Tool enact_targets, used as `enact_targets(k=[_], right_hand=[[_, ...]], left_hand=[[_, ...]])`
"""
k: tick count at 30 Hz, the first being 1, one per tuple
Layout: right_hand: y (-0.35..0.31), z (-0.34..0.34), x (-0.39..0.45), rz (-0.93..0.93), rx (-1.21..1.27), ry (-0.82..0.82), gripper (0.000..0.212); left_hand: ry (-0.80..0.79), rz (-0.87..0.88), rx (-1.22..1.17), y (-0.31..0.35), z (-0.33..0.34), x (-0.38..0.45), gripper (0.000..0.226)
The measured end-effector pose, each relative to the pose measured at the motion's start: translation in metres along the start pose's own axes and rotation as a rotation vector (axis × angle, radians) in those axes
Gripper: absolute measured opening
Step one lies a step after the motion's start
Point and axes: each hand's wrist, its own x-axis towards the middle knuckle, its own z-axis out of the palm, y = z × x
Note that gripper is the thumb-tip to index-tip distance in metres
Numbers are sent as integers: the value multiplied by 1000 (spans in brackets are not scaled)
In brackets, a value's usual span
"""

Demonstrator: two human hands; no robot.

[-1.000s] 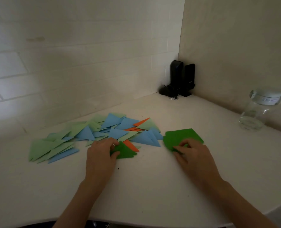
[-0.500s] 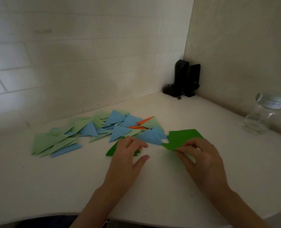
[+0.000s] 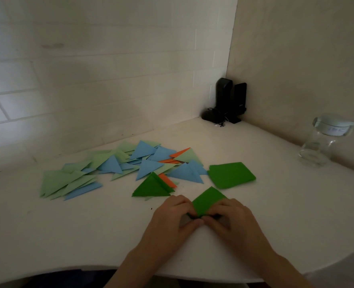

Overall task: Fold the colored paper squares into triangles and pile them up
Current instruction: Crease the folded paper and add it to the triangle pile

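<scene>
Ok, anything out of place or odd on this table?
Only the pile: the folded paper triangles lie fanned out loosely across the white table, not stacked. The dark green paper squares sit slightly askew. Both hands pinch one green sheet.

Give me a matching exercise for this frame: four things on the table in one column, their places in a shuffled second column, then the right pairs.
Things:
1. dark green sheet
2. stack of dark green squares
3. glass jar
4. black speakers

Places:
A. in the corner where the walls meet
B. by the right wall, apart from the papers
C. held between the left hand and right hand
D. flat on the table, right of the folded triangles

Pairs: 1-C, 2-D, 3-B, 4-A
</scene>
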Motion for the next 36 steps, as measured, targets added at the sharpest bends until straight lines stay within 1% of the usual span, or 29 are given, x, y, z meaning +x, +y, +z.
enact_targets(k=[4,7,12,15,18,20,23,29,31,33,34,36], right_hand=[[2,-2,4,33,86,-11,26],[2,-1,5,46,96,-9,27],[0,1,6,80,96,5,26],[-1,-1,8,115,124,-15,26],[-5,-3,11,176,177,-66,19],[-5,-5,15,219,219,-113,27],[-2,-10,21,276,274,-207,29],[8,-23,23,288,348,-350,28],[6,-25,25,295,311,-381,18],[0,-25,26,313,256,-374,11],[-2,-22,26,307,228,-349,12],[-6,-16,23,234,127,-319,15]], left_hand=[[25,-45,-57,0,1,4,27],[45,-85,-99,-1,2,7,26],[46,-141,-160,-2,2,11,15],[31,-191,-161,-2,0,14,15],[5,-233,-169,1,-3,17,16],[-19,-251,-168,2,-4,19,16],[-46,-275,-190,1,-7,19,15],[-88,-250,-206,-3,-11,16,16],[-144,-196,-197,-4,-14,13,21],[-195,-146,-182,-6,-16,11,30],[-212,-138,-181,-7,-18,10,35],[-229,-139,-196,-6,-20,9,43]])
